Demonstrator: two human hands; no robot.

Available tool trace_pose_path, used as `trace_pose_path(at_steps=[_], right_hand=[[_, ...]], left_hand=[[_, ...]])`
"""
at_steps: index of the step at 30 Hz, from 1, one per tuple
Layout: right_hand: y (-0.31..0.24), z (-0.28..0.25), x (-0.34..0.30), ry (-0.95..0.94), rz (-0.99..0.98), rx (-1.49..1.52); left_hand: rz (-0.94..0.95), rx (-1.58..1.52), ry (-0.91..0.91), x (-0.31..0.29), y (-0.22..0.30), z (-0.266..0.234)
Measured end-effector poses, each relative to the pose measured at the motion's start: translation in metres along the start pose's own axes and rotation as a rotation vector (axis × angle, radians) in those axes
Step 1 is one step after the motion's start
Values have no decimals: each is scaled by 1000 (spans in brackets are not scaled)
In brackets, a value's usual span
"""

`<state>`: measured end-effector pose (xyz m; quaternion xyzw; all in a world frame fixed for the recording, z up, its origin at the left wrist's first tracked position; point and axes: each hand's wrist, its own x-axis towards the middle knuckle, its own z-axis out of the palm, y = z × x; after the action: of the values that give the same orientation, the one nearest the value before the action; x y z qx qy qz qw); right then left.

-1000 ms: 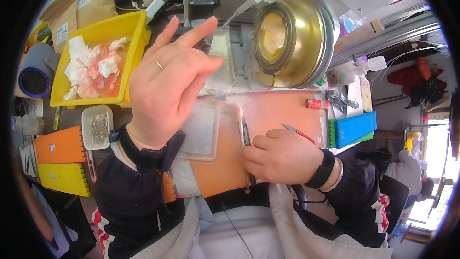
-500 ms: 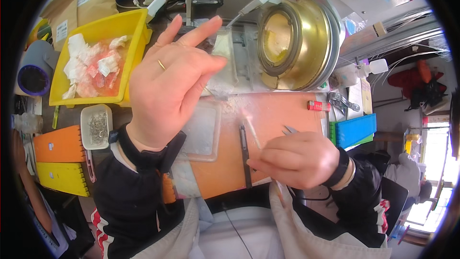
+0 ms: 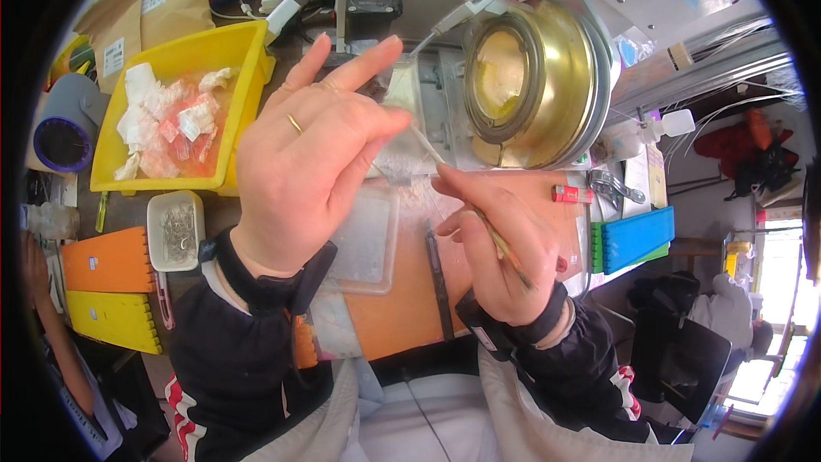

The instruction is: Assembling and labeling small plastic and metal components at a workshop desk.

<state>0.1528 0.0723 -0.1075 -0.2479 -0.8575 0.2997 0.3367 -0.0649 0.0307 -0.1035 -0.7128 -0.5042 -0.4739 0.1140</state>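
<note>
A: Taking the gold drum as our landmark, where are the hands?

B: The left hand is up in the air to the drum's left, thumb and forefinger brought together and two other fingers raised. Whether it pinches something small I cannot tell, as the fingers hide it. The right hand is on the drum's near side, pinching a thin stick between thumb and fingers

A: And the stick itself?

B: Near the drum's lower left, slanting from the right palm up to the left fingertips. Its pale end comes right to them (touching or just short, I cannot say)

A: What could go wrong?

B: I'd judge a missed contact likeliest: the meeting spot is tiny and both hands seem to hang unsupported, so a small tremor could push the pale end past its mark or into a fingertip. A light pinch could also let the stick roll. If it dropped, it might land on the orange mat on the drum's near side, by the black pen, or bounce toward the clear tray at the drum's near left
</note>
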Motion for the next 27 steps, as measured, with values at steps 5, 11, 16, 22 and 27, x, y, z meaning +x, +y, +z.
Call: trace_pose_path(at_steps=[5, 11, 16, 22, 27], right_hand=[[15, 22, 10, -42, 98, 41], [20, 28, 12, -87, 121, 9], [19, 22, 11, -91, 96, 20], [18, 21, 8, -17, 42, 5], [10, 10, 6, -76, -63, -54]], left_hand=[[2, -20, 13, 1, 1, -2], [-5, -28, 2, 0, 0, -2], [-3, -29, 6, 0, 0, 0], [6, 22, -24, -3, 2, 1], [21, 68, -24, -4, 3, -2]])
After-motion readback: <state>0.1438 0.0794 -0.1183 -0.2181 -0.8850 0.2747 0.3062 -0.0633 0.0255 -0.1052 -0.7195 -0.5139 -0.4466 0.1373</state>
